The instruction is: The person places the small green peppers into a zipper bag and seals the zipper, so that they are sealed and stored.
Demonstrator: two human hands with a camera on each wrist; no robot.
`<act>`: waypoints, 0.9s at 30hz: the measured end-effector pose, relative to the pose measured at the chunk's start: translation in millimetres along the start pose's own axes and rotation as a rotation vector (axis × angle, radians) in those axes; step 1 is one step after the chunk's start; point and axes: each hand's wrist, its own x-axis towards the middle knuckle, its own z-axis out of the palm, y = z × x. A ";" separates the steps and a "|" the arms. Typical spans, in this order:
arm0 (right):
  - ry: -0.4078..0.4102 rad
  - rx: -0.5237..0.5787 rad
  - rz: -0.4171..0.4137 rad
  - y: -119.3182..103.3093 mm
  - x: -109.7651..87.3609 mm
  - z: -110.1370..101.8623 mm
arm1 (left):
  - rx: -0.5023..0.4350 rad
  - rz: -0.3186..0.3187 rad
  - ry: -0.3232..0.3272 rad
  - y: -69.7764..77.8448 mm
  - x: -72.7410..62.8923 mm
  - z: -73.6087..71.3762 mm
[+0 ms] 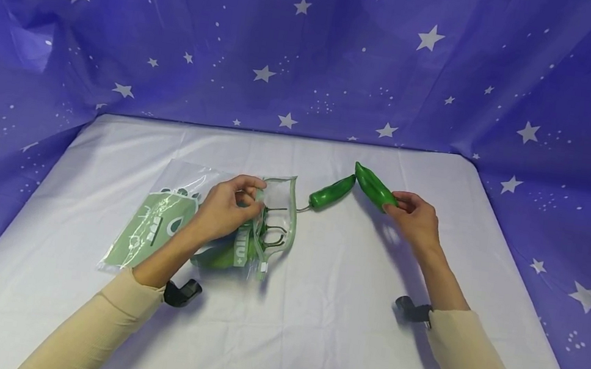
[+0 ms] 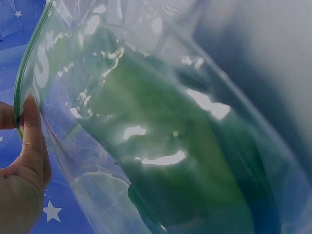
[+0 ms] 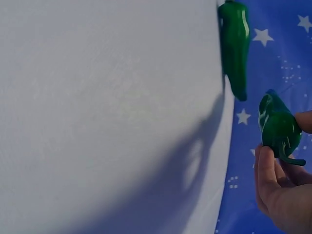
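My left hand (image 1: 229, 207) pinches the green-trimmed edge of a clear zip bag (image 1: 291, 233) at the table's middle left. Inside the bag are several green peppers (image 2: 161, 131) with stems toward its mouth, seen through shiny plastic in the left wrist view. With thumb and fingers, my right hand (image 1: 417, 221) grips a glossy green pepper (image 1: 374, 185) by its stem end, tip pointing up and left. Another green pepper (image 1: 332, 193) lies on the cloth just right of the bag, its stem toward the mouth. The held pepper's tip overlaps that pepper's end in the head view.
A flat clear bag with a green printed panel (image 1: 143, 230) lies under and left of my left forearm. White cloth (image 1: 332, 337) covers the table. Blue-purple star-patterned curtains (image 1: 323, 46) stand at the back and both sides.
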 end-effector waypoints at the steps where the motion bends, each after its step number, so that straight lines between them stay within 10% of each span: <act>1: -0.010 0.014 -0.003 -1.5 -1.6 -0.5 | -0.003 0.002 0.002 -5.5 2.0 0.8; 27: -0.456 0.022 -0.317 -53.5 -47.9 51.6 | -0.031 0.028 0.009 -24.5 7.5 1.3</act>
